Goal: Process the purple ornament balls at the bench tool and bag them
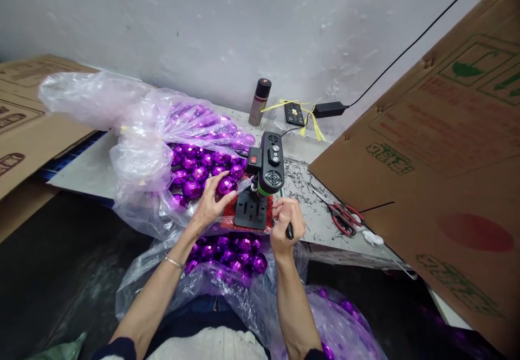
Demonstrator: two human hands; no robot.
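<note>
My left hand [212, 200] pinches a shiny purple faceted ball [226, 186] between thumb and fingers. It is beside the head of a small black bench machine [271, 162] with round vents and a red switch. My right hand [287, 222] is closed around the machine's black lever handle [290, 231]. The machine's slotted black base plate [251, 212] sits on a red base, between my hands. More purple balls [193, 178] lie in an open clear plastic bag [142, 167] left of the machine. Another batch of purple balls [231, 252] rests in plastic over my lap.
Red-handled scissors [345, 219] lie on the table [309, 216] among scattered black shavings. A spray can [260, 101], a black power adapter [329, 109] and yellow ties [317, 129] are along the wall. Cardboard boxes stand left [44, 116] and right [439, 159]. A cable [414, 40] runs to the upper right.
</note>
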